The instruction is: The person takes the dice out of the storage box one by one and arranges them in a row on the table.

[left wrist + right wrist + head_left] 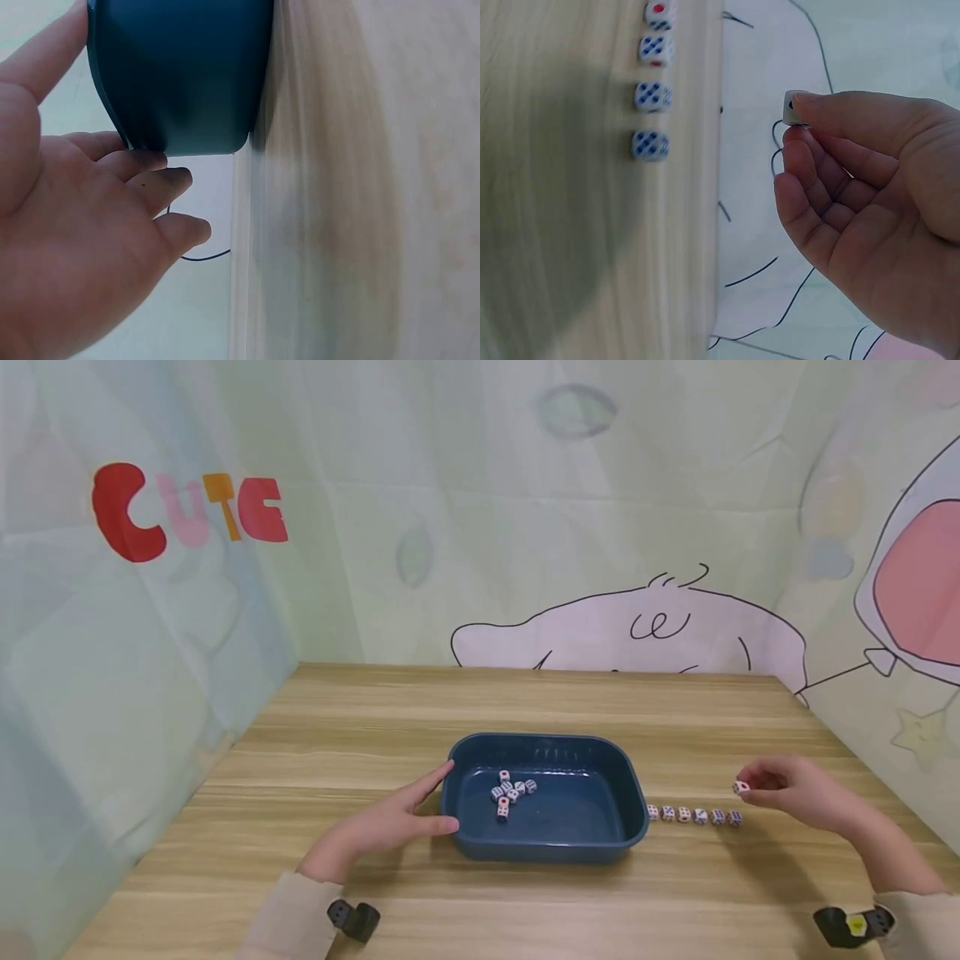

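Observation:
My right hand (pixel 783 787) pinches a white die (pixel 741 787) between thumb and fingertips, raised over the table to the right of the tray. The same die (pixel 795 108) shows at the fingertips in the right wrist view. Below it, a row of dice (pixel 701 816) runs rightward from the tray's right side. My left hand (pixel 386 822) rests against the left end of the dark blue tray (pixel 543 853), thumb and fingers spread apart at its rim. Inside the tray, several dice (pixel 513 794) lie clustered toward the left.
The wooden table (pixel 375 710) carries the tray and the dice row. A printed curtain (pixel 360 527) with cartoon drawings stands along its back and sides. A small black device (pixel 354 920) is strapped to the left wrist, another (pixel 853 927) to the right.

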`<state>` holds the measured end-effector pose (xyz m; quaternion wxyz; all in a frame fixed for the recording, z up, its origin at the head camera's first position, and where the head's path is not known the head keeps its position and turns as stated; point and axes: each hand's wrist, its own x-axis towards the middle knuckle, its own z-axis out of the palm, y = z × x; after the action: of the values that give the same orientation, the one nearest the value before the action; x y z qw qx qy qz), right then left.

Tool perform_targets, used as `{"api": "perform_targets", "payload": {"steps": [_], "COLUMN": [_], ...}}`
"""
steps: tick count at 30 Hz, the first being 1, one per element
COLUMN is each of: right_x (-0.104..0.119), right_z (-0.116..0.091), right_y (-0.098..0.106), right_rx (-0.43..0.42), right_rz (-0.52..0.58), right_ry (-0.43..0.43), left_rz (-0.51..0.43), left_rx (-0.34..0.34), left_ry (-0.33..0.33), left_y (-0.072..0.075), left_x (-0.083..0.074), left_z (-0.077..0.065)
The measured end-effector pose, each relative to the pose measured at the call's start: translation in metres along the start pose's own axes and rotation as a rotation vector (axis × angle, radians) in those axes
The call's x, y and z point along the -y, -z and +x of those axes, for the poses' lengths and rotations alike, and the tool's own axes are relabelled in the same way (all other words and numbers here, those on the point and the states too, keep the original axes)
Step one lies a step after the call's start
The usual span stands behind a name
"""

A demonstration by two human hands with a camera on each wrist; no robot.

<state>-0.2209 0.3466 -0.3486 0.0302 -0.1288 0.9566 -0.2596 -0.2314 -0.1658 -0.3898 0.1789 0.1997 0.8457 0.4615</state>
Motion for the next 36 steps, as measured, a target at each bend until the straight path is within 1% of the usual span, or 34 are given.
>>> {"api": "perform_targets", "payload": {"steps": [2, 7, 12, 15, 22, 29, 36], "right_x": [-0.006, -0.021, -0.034, -0.039, -0.044, -0.047, -0.050], "right_z": [-0.001, -0.002, -0.001, -0.002, -0.003, -0.003, -0.002], "right_y": [-0.001, -0.004, -0.009, -0.013, -0.019, -0.023, -0.027], "right_rx": [0.001, 0.007, 0.003, 0.001, 0.014, 0.016, 0.021], "right_rz": [-0.010, -0.026, -0.044, -0.035, -0.014, -0.009, 0.016], "right_ry": [-0.021, -0.035, -0.060, -0.060, -0.077, -0.057, -0.065], "left_rz": [-0.003, 0.000, 0.008, 0.014, 0.012, 0.014, 0.013], "left_rx": [0.002, 0.007, 0.001, -0.004, -0.006, -0.002, -0.003], "left_ry": [-0.003, -0.011, 0.000, 0.002, 0.001, 0.002, 0.000], "left_y": [0.000, 0.001, 0.001, 0.001, 0.000, 0.001, 0.001], "left_x": [0.000, 0.000, -0.001, -0.001, -0.002, -0.002, -0.001], "left_z": [0.000, 0.000, 0.000, 0.000, -0.001, -0.001, -0.002]}}
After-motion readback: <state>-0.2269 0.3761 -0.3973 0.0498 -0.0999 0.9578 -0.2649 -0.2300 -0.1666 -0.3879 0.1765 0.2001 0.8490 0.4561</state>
